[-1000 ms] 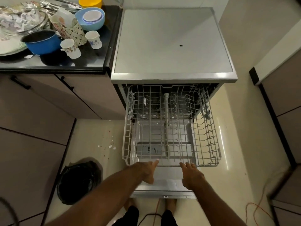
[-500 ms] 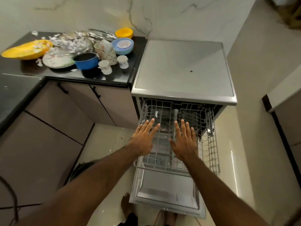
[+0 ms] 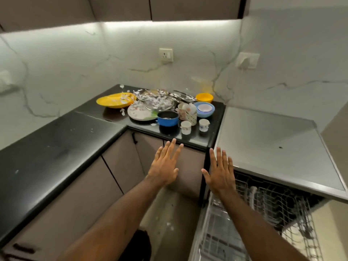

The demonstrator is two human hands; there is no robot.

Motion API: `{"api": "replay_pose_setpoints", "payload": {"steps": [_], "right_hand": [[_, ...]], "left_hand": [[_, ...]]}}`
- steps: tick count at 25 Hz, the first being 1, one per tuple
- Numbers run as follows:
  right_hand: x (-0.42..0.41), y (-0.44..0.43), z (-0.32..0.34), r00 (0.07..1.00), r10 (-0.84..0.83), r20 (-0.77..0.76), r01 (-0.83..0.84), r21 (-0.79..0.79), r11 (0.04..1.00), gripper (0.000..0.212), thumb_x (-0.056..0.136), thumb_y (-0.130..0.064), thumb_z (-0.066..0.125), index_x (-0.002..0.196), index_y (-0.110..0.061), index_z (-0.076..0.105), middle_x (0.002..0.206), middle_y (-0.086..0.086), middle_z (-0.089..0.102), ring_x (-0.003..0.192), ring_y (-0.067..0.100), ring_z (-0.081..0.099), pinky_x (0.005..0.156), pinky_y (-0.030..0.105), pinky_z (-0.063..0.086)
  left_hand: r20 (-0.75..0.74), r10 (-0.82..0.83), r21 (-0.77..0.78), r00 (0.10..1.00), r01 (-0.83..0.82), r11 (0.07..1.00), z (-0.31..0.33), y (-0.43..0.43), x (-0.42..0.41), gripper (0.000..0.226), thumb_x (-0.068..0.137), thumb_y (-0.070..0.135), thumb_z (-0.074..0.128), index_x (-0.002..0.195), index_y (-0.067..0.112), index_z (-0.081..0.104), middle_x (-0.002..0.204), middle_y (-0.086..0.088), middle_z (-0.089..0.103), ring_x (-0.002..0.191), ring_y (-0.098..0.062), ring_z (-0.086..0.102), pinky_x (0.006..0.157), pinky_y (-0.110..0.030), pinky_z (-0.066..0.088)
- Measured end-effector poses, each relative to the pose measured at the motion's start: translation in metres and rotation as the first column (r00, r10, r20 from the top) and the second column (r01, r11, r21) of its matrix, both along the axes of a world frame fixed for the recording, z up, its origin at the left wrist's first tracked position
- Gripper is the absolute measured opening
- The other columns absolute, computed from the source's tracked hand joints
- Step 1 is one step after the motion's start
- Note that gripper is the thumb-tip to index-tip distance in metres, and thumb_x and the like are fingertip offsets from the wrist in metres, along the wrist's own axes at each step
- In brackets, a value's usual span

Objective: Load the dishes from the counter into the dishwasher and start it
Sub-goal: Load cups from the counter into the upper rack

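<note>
Dirty dishes crowd the black counter (image 3: 56,140) at the back corner: a yellow plate (image 3: 113,100), a patterned plate (image 3: 138,112), a blue pot (image 3: 168,118), a light blue bowl (image 3: 204,109), a yellow bowl (image 3: 204,97) and two small white cups (image 3: 186,127) (image 3: 204,124). The dishwasher (image 3: 273,140) stands at the right, its wire rack (image 3: 263,213) pulled out. My left hand (image 3: 165,164) and my right hand (image 3: 221,173) float in front of the counter edge, fingers straight and spread, holding nothing.
White scraps lie over the plates and on the floor. A black bin bag (image 3: 139,245) sits on the floor below my left arm. Brown cabinet doors run under the counter. Two wall sockets (image 3: 166,54) are on the marble backsplash.
My view has lifted from the pulled-out rack to the counter. Both hands have left the rack front and risen toward the dishes, fingers spread.
</note>
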State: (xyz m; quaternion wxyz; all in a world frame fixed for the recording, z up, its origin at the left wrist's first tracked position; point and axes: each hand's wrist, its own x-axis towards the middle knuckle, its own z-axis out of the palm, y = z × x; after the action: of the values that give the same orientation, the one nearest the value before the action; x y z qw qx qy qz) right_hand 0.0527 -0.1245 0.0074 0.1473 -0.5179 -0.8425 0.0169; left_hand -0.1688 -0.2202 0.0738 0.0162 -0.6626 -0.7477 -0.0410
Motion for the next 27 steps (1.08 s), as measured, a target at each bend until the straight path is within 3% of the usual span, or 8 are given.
{"api": "replay_pose_setpoints", "payload": {"steps": [9, 17, 27], "right_hand": [[-0.16, -0.009, 0.064, 0.993, -0.094, -0.074, 0.093, -0.01, 0.996, 0.096, 0.102, -0.06, 0.045, 0.165, -0.021, -0.015, 0.172, 0.008, -0.022, 0.159, 0.028, -0.02, 0.129, 0.048, -0.008], [-0.163, 0.003, 0.076, 0.991, -0.12, -0.058, 0.12, 0.002, 0.993, 0.095, 0.102, -0.058, 0.047, 0.165, -0.025, -0.015, 0.172, 0.005, -0.023, 0.158, 0.025, -0.023, 0.13, 0.048, -0.005], [-0.162, 0.056, 0.055, 0.99, -0.13, -0.046, 0.124, -0.113, 0.986, 0.091, 0.102, -0.058, 0.048, 0.165, -0.032, -0.012, 0.173, 0.004, -0.02, 0.16, 0.025, -0.016, 0.13, 0.045, -0.006]], "left_hand": [[-0.006, -0.002, 0.104, 1.0, 0.003, 0.995, 0.059, -0.012, -0.149, 0.111, 0.091, 0.041, 0.068, 0.162, 0.031, -0.016, 0.167, -0.001, -0.03, 0.155, -0.025, -0.023, 0.126, -0.046, -0.007], [-0.006, -0.073, 0.099, 0.997, 0.073, 0.992, 0.07, 0.008, -0.168, 0.11, 0.093, 0.041, 0.067, 0.161, 0.031, -0.02, 0.166, -0.003, -0.033, 0.152, -0.023, -0.029, 0.122, -0.043, -0.015], [0.031, -0.133, -0.005, 0.991, 0.133, 0.991, 0.04, 0.073, -0.169, 0.108, 0.094, 0.038, 0.065, 0.162, 0.029, -0.019, 0.164, -0.002, -0.036, 0.153, -0.026, -0.027, 0.127, -0.049, -0.009]]}}
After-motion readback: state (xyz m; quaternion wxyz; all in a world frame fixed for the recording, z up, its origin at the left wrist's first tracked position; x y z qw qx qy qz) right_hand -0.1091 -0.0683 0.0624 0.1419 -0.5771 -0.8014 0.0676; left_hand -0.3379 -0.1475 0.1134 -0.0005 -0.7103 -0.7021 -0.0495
